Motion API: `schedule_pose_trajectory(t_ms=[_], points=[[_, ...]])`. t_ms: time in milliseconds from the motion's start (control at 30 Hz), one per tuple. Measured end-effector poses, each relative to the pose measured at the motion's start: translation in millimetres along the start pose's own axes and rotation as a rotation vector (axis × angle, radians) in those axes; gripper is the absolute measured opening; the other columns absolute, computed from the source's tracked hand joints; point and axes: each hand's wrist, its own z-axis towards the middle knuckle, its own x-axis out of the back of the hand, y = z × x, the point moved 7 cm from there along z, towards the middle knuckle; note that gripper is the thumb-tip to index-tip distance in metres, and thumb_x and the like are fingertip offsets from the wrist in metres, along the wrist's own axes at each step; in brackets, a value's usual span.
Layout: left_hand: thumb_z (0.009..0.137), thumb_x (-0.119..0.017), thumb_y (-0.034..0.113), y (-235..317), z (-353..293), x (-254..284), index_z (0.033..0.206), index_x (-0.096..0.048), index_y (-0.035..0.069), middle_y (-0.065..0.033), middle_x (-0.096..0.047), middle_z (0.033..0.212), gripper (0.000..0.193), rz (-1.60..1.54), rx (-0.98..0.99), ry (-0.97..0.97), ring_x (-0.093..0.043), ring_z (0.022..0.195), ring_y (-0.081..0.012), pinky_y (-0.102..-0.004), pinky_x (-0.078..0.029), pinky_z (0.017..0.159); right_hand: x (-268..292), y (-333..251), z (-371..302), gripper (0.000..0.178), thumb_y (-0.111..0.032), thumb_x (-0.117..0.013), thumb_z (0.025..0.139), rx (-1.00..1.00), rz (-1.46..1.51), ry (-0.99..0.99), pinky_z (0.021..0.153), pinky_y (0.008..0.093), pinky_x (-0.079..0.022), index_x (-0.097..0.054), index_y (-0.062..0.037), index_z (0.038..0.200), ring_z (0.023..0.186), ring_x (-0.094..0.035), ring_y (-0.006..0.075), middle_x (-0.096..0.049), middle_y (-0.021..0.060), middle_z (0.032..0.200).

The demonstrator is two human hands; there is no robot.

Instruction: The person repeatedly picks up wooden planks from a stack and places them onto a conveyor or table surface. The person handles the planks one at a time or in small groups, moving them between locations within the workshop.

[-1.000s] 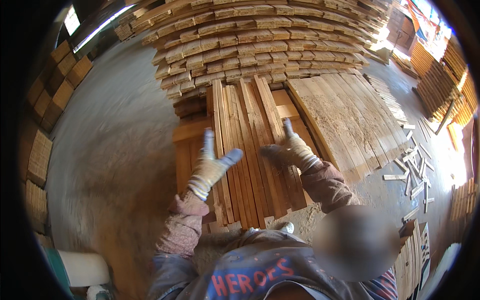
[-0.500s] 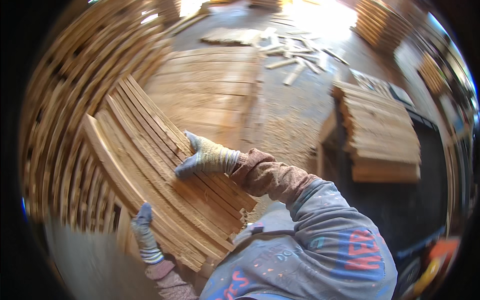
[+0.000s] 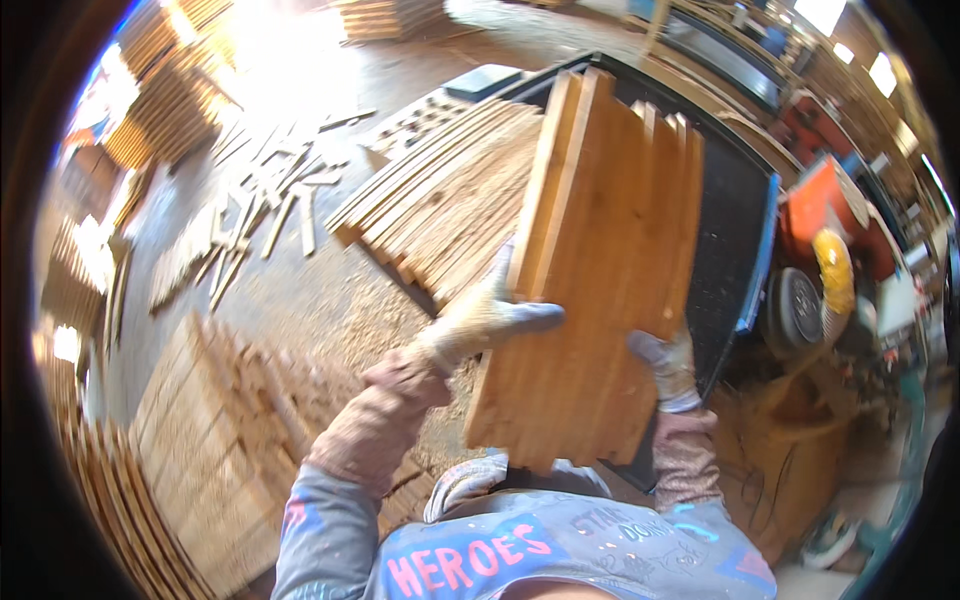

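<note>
Both gloved hands held a bundle of boards (image 3: pixel 600 270) up in front of the chest. The left hand (image 3: pixel 490 318) gripped its left edge, fingers curled over the front; the right hand (image 3: pixel 668 368) clasped its lower right edge. Beyond lay a plank stack (image 3: pixel 440 210) on the left and a black cart (image 3: pixel 735 230) on the right.

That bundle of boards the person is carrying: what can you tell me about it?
The bundle of boards is a handful of flat, orange-brown wooden slats laid side by side, their far ends uneven. It is held up off the ground, tilted away from the person. The gloved left hand grips its left edge and the gloved right hand supports its lower right edge. It hangs in front of a dark flat surface, with a stack of paler planks behind it to the left.
</note>
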Motion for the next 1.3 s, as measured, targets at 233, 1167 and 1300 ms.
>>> schedule_pose_trajectory(t_ms=[233, 1167, 1300], points=[[0.094, -0.044, 0.078, -109.1, 142.2, -149.5, 0.163, -0.017, 0.006, -0.0226, -0.04, 0.16, 0.104, 0.875, -0.078, -0.774, -0.039, 0.147, -0.0417, -0.0561, -0.021, 0.123, 198.6, 155.1, -45.7, 0.064, 0.006, -0.071, 0.092, -0.251, -0.117, 0.428, 0.085, 0.0476, -0.065, -0.039, 0.0005, 0.146, 0.099, -0.073, 0.0342, -0.065, 0.0253, 0.121], [0.099, -0.058, 0.057, -34.6, -22.8, 118.0, 0.129, -0.066, 0.013, -0.0168, -0.069, 0.116, 0.054, 0.834, 0.053, 0.002, -0.063, 0.112, -0.0372, -0.0484, -0.051, 0.095, 35.4, 62.6, 83.5, 0.069, -0.052, -0.063, 0.099, -0.472, -1.163, 0.21, 0.101, 0.0474, -0.05, -0.058, 0.0074, 0.134, 0.116, -0.062, 0.0377, -0.063, 0.0272, 0.129], [0.096, -0.069, 0.044, -22.7, -223.1, 287.7, 0.132, -0.062, 0.005, -0.0203, -0.066, 0.124, 0.053, 0.96, 0.102, 0.99, -0.062, 0.116, -0.0366, -0.0456, -0.051, 0.101, -41.7, -1.7, 182.3, 0.059, -0.046, -0.074, 0.092, 0.397, -1.601, 0.38, 0.083, 0.0403, -0.05, -0.056, 0.0006, 0.125, 0.105, -0.059, 0.0316, -0.058, 0.0239, 0.125]])
